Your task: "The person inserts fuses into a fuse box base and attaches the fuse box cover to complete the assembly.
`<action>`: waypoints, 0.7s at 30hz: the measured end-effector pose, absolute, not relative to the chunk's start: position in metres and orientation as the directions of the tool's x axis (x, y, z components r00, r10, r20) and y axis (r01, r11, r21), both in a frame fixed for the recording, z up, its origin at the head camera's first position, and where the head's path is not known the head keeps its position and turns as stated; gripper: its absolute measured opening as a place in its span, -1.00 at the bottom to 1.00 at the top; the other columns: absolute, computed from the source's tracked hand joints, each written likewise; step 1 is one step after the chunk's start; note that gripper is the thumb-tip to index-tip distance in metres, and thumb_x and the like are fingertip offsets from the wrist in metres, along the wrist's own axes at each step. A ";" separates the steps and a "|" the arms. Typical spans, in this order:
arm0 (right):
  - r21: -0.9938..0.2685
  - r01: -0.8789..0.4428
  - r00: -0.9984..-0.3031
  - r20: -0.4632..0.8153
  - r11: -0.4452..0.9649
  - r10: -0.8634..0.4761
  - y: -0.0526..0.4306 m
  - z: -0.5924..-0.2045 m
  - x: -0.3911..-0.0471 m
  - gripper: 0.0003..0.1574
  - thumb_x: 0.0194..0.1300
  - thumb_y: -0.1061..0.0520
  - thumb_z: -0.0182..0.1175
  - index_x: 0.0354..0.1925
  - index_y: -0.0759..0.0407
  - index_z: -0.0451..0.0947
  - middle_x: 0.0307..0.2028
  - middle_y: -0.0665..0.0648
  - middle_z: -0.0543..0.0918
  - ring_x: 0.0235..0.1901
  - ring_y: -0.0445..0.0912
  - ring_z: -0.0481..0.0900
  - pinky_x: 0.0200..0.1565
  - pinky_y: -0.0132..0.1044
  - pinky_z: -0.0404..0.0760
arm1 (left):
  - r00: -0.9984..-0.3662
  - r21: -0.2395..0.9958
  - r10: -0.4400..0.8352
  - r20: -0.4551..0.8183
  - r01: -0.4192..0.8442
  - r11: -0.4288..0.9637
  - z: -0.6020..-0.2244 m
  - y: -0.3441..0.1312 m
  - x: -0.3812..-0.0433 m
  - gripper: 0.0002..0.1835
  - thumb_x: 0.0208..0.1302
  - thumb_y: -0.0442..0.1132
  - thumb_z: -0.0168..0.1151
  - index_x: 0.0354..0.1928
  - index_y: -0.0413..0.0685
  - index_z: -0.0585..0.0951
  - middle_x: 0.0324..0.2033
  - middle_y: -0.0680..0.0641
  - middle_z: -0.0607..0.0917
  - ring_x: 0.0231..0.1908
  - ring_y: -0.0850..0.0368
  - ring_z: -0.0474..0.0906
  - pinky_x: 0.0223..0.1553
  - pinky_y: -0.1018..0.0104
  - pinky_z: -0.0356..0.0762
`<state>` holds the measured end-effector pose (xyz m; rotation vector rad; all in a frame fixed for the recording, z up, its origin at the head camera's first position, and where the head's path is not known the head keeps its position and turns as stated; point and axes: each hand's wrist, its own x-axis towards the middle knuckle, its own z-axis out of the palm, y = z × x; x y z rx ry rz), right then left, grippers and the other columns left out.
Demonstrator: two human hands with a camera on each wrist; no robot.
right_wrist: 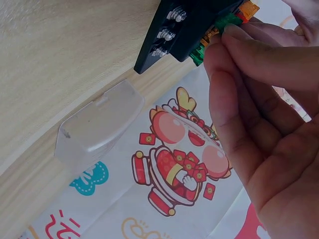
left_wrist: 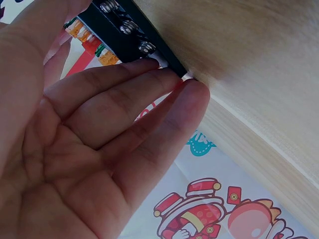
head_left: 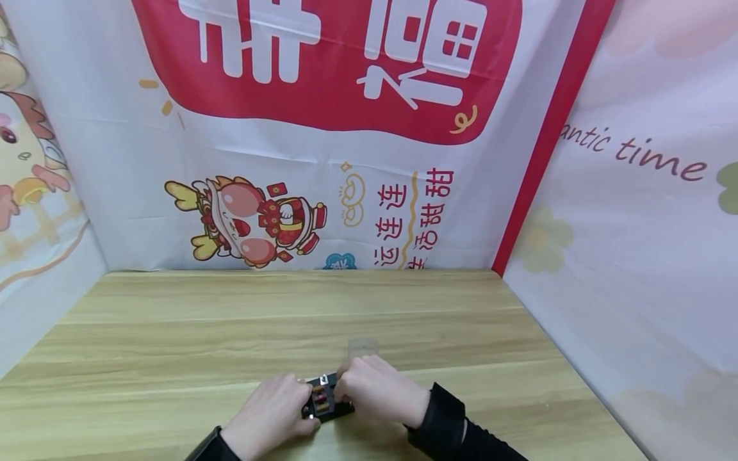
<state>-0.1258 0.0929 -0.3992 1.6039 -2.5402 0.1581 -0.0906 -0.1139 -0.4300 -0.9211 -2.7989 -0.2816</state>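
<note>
A black fuse box [head_left: 320, 398] with orange, red and green blade fuses lies on the table between both hands. Metal screws [left_wrist: 128, 27] line its side in the left wrist view. My left hand [head_left: 273, 406] holds the box by its left end, thumb at the near edge and fingers at the far edge. Over the right end is my right hand [head_left: 377, 389]. In the right wrist view its thumb and index finger pinch a green fuse [right_wrist: 228, 21] at the box, partly hidden by the fingertips. A clear plastic cover [head_left: 362, 347] lies just beyond the right hand.
The wooden table [head_left: 173, 333] reaches back to a printed cloth [head_left: 277, 147] hanging behind it. More printed cloth [head_left: 623, 269] closes off the right side, and another sheet [head_left: 40, 275] the left.
</note>
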 end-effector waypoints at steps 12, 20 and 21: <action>-0.046 -0.906 -0.421 0.195 0.421 -0.886 0.101 -0.393 -0.131 -0.79 0.04 0.28 0.34 -0.41 -0.07 0.67 -0.47 -0.26 0.45 -0.48 -0.45 0.33 -0.39 -0.64 0.28 | -0.792 0.122 0.568 0.223 0.601 0.790 -0.430 -0.114 -0.090 -0.66 -0.12 0.03 0.39 -0.57 -0.02 0.49 -0.65 0.13 0.35 -0.64 0.26 0.21 -0.64 0.34 0.20; -0.031 -0.919 -0.391 0.197 0.393 -0.899 0.098 -0.397 -0.130 -0.85 0.08 0.21 0.36 -0.43 -0.07 0.66 -0.46 -0.25 0.47 -0.46 -0.47 0.32 -0.38 -0.66 0.27 | -0.793 0.128 0.563 0.232 0.599 0.791 -0.430 -0.113 -0.090 -0.65 -0.12 0.03 0.39 -0.60 0.01 0.45 -0.67 0.13 0.33 -0.65 0.26 0.20 -0.66 0.35 0.18; -0.034 -0.920 -0.390 0.198 0.391 -0.899 0.098 -0.398 -0.130 -0.84 0.07 0.22 0.37 -0.44 -0.08 0.66 -0.46 -0.26 0.48 -0.46 -0.47 0.33 -0.37 -0.66 0.27 | -0.794 0.130 0.563 0.231 0.598 0.791 -0.430 -0.113 -0.090 -0.65 -0.12 0.03 0.39 -0.60 0.01 0.44 -0.67 0.13 0.33 -0.65 0.26 0.20 -0.66 0.35 0.17</action>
